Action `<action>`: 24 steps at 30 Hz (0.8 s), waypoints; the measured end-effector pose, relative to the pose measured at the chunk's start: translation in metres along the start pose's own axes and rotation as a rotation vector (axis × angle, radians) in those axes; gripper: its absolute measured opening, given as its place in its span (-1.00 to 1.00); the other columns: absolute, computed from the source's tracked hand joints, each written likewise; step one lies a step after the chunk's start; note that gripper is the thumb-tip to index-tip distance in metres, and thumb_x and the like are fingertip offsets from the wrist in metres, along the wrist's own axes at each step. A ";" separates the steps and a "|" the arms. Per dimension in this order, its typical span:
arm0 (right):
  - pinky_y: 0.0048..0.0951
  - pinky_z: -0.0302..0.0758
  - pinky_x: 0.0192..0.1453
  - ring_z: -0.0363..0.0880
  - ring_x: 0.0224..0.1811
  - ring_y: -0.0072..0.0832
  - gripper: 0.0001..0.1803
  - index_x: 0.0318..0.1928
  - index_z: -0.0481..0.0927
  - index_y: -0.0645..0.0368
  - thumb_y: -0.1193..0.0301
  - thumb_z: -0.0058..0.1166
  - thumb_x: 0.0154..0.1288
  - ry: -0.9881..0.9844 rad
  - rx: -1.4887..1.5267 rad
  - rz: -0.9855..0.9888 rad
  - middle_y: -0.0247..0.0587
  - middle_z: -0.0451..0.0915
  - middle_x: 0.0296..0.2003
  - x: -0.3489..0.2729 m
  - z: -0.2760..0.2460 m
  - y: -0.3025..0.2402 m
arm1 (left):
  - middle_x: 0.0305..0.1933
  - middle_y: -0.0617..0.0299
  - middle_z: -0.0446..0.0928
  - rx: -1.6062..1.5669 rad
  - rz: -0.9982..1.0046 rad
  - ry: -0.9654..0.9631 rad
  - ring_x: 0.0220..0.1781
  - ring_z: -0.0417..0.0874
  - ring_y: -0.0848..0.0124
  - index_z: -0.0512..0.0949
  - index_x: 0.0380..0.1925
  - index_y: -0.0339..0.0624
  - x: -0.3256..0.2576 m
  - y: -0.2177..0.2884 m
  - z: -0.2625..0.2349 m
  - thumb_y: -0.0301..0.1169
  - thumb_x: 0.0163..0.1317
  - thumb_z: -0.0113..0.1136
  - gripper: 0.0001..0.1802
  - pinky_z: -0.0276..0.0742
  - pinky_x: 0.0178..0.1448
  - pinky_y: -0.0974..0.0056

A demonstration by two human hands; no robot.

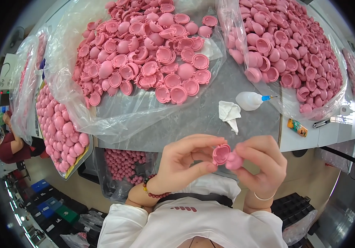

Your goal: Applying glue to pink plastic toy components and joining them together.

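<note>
My left hand (190, 155) pinches a pink half-shell (221, 154) by its rim, the hollow side showing. Close against it, a rounded pink shell (234, 161) is held in the fingertips of my right hand (263, 163). The two pieces meet or overlap just above my lap; whether they are joined I cannot tell. Beyond my hands on the grey table (165, 130) lie a crumpled white tissue (229, 115) and a white squeeze bottle (248, 101) with a blue needle tip, pointing right.
Loose pink half-shells (144, 53) are heaped on clear plastic at the back left, with another heap (293, 49) at the back right. A tray of pink balls (61, 128) stands left; a bin of pink balls (123, 163) sits below the table edge. An orange-green tube (297, 127) lies right.
</note>
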State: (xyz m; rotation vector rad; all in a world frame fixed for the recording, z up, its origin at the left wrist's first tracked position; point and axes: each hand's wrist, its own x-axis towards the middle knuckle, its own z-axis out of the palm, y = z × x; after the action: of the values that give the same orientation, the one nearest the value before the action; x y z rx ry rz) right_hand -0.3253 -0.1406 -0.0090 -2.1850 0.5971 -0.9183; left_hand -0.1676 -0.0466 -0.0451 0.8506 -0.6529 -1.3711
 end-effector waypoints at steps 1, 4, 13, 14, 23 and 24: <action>-0.52 0.41 -0.39 0.48 -0.41 -0.41 -0.58 -0.35 0.57 0.28 0.61 0.25 -0.45 0.024 0.001 -0.003 -0.20 0.52 -0.41 0.001 0.005 0.001 | -0.02 -0.07 0.42 0.112 0.091 -0.024 -0.03 0.52 0.31 0.37 -0.04 -0.47 0.000 -0.002 0.001 -0.63 0.00 0.20 -0.54 0.51 0.01 0.27; -0.51 0.42 -0.39 0.49 -0.40 -0.40 -0.59 -0.35 0.57 0.28 0.58 0.26 -0.43 -0.002 0.001 -0.049 -0.20 0.54 -0.41 0.002 0.009 0.007 | -0.01 -0.07 0.40 0.312 0.174 -0.036 -0.05 0.52 0.30 0.42 -0.09 -0.47 0.001 0.002 0.002 -0.69 -0.05 0.20 -0.57 0.53 0.00 0.30; -0.55 0.38 -0.44 0.46 -0.43 -0.45 -0.60 -0.37 0.60 0.20 0.53 0.29 -0.44 0.019 -0.072 -0.112 -0.27 0.53 -0.44 -0.002 0.012 0.013 | -0.04 -0.06 0.42 0.330 0.083 -0.054 -0.07 0.53 0.30 0.45 -0.10 -0.44 0.003 0.003 0.000 -0.72 -0.07 0.20 -0.57 0.55 -0.04 0.32; -0.55 0.38 -0.44 0.46 -0.43 -0.45 -0.60 -0.37 0.60 0.20 0.53 0.29 -0.44 0.016 -0.071 -0.112 -0.27 0.53 -0.44 -0.003 0.011 0.011 | -0.04 -0.06 0.42 0.329 0.083 -0.052 -0.07 0.53 0.30 0.45 -0.10 -0.44 0.003 0.003 -0.001 -0.72 -0.07 0.20 -0.57 0.55 -0.04 0.32; -0.60 0.23 -0.55 0.29 -0.60 -0.54 -0.71 -0.34 0.58 0.19 0.65 0.20 -0.20 0.068 -0.066 -0.199 -0.37 0.40 -0.61 -0.012 0.021 0.008 | -0.02 -0.10 0.44 0.191 0.164 -0.029 -0.02 0.52 0.25 0.45 -0.08 -0.41 0.002 -0.006 0.000 -0.62 -0.16 0.35 -0.47 0.42 0.10 0.24; -0.60 0.25 -0.53 0.30 -0.59 -0.56 -0.72 -0.29 0.55 0.23 0.63 0.15 -0.13 0.113 -0.032 -0.162 -0.35 0.41 -0.57 -0.014 0.015 0.012 | -0.05 -0.10 0.46 0.114 0.117 0.034 -0.02 0.52 0.25 0.46 -0.10 -0.42 0.002 -0.003 0.004 -0.61 -0.16 0.35 -0.48 0.43 0.07 0.26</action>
State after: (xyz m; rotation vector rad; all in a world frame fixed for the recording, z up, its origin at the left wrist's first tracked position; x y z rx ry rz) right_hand -0.3245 -0.1333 -0.0315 -2.2471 0.4962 -1.1300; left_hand -0.1727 -0.0496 -0.0453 0.9107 -0.7490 -1.2214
